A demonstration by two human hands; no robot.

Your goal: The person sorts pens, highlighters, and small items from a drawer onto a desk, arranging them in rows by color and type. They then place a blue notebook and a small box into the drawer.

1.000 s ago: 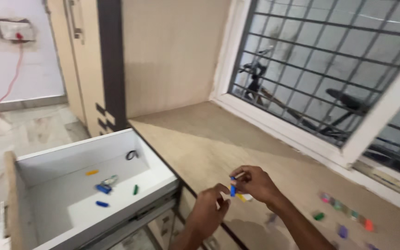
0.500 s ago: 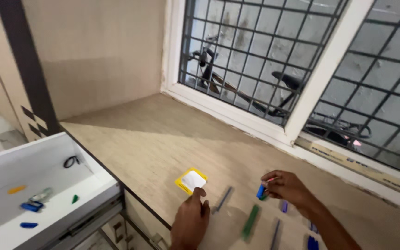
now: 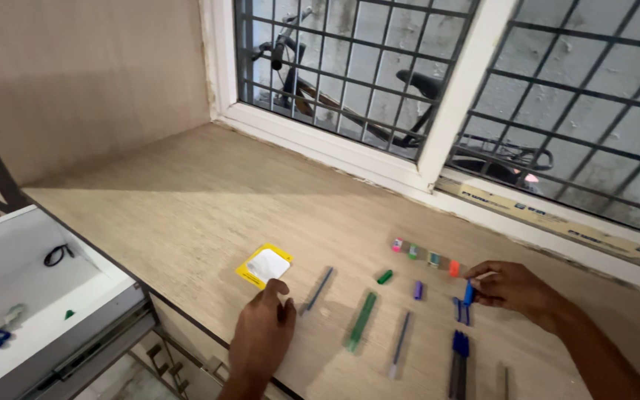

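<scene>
- Right hand [image 3: 511, 287], head view: fingers pinched on a small blue cap [image 3: 468, 293], held low over the counter [image 3: 187, 200] near its window edge, just above a short blue piece [image 3: 461, 311] lying there
- Left hand [image 3: 262, 333] rests palm down near the counter's front edge, fingers loosely curled and grasping nothing, its fingertips just short of the yellow-edged white pad [image 3: 264, 265]
- Half a second ago the right hand carried that blue cap further towards the front edge; a second ago both hands held it together over the counter's drawer-side end. Now the hands are apart and the cap sits beside the laid-out pieces, so I judge the sorting is moving from the drawer to the rows on the counter
- Count on the counter: one pad; long pens, about five — a grey-blue pen [image 3: 318, 289], a green pen [image 3: 361, 320], another grey-blue [image 3: 400, 342], a dark blue pair [image 3: 458, 355]; one thin stick at the bottom edge is too cropped to name
- Small caps: one green [image 3: 384, 277], one purple [image 3: 418, 290], one orange [image 3: 454, 268], plus about three tiny mixed pieces [image 3: 412, 250] in a row towards the window
- Open white drawer [image 3: 105, 285] off the counter's left end holds a black loop and a few small coloured bits, roughly five
</scene>
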